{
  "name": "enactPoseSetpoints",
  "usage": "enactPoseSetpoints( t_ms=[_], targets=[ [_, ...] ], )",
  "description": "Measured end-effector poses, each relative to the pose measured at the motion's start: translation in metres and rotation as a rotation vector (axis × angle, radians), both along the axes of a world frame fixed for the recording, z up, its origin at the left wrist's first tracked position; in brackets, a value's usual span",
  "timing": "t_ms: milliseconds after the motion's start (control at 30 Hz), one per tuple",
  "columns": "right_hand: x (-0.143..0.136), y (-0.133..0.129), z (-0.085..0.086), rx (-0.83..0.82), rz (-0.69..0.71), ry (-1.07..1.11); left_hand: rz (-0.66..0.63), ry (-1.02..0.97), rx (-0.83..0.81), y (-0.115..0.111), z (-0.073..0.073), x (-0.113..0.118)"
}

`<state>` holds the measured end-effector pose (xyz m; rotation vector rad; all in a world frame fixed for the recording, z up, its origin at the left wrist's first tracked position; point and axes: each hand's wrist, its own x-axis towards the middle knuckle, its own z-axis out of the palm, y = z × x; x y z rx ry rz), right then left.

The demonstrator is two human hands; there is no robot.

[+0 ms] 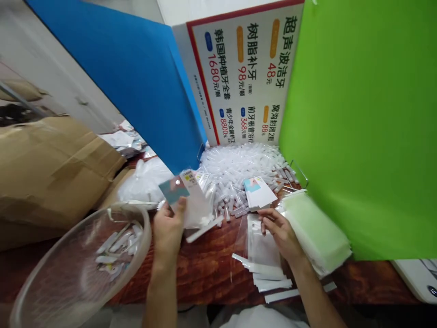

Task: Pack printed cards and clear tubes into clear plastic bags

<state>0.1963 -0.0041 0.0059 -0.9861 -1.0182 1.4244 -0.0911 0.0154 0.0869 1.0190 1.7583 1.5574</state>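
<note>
My left hand (pixel 170 218) grips a clear bag (pixel 200 205) with a blue and pink printed card inside, its thumb on the front. My right hand (pixel 278 228) has its fingers bent over the top of a stack of clear bags (pixel 262 250) lying on the table; whether it pinches anything is too small to tell. Just beyond that hand lies a stack of white cards (pixel 261 196). Behind the cards is a large heap of small clear and white tubes (pixel 239 168). To the right sits a thick pile of greenish clear bags (pixel 316 230).
A mesh basket (pixel 146 232) holding several bags stands at the left, near a cardboard box (pixel 51 173) and a white plastic bag (pixel 143 180). Blue (pixel 136 82), printed white (pixel 239 82) and green (pixel 362 136) panels stand around the heap. A white device (pixel 416 278) is at right.
</note>
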Motion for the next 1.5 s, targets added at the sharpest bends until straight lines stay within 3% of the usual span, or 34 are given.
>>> enactPoseSetpoints(
  t_ms=[67,167,267,367,467,533,633,700,800,900,1033,1200,1267,1367,1500],
  targets=[
    [0.003,0.010,-0.003,0.019,0.010,-0.052,0.004,0.193,-0.031,0.018,0.018,-0.036],
    [0.002,0.032,-0.001,0.059,-0.021,-0.213,-0.085,0.627,-0.152,0.050,0.023,-0.067],
    [-0.004,0.059,0.013,0.193,-0.145,-0.703,-0.080,1.044,-0.181,0.070,0.013,-0.071],
    [-0.007,0.082,0.026,0.193,-0.277,-1.331,0.012,1.186,-0.056,0.063,0.003,-0.052],
    [-0.005,0.095,0.026,0.053,-0.269,-1.601,-0.009,1.048,0.089,0.026,-0.015,-0.006],
    [-0.004,0.099,0.019,-0.007,-0.223,-1.625,-0.181,0.861,0.101,-0.006,-0.039,0.040],
    [-0.001,0.100,0.008,-0.043,-0.199,-1.626,-0.480,0.662,-0.063,-0.045,-0.086,0.109],
    [0.000,0.099,0.004,-0.045,-0.205,-1.634,-0.533,0.621,-0.174,-0.058,-0.114,0.138],
    [0.002,0.095,0.000,0.023,-0.279,-1.614,-0.511,0.549,-0.221,-0.057,-0.144,0.143],
    [0.004,0.090,0.000,0.176,-0.436,-1.518,-0.472,0.323,-0.253,-0.042,-0.156,0.120],
    [0.007,0.082,0.006,0.315,-0.501,-1.205,-0.482,-0.006,-0.334,-0.030,-0.149,0.088],
    [0.013,0.063,0.018,0.294,-0.412,-0.818,-0.548,-0.294,-0.375,-0.040,-0.107,0.070],
    [0.016,0.051,0.020,0.246,-0.319,-0.767,-0.497,-0.463,-0.313,-0.042,-0.086,0.067],
    [0.021,0.031,0.020,0.189,-0.046,-0.729,-0.374,-0.655,-0.209,-0.039,-0.062,0.064],
    [0.027,0.007,0.015,0.107,0.246,-0.648,-0.237,-0.689,-0.150,-0.026,-0.050,0.062]
  ],
)
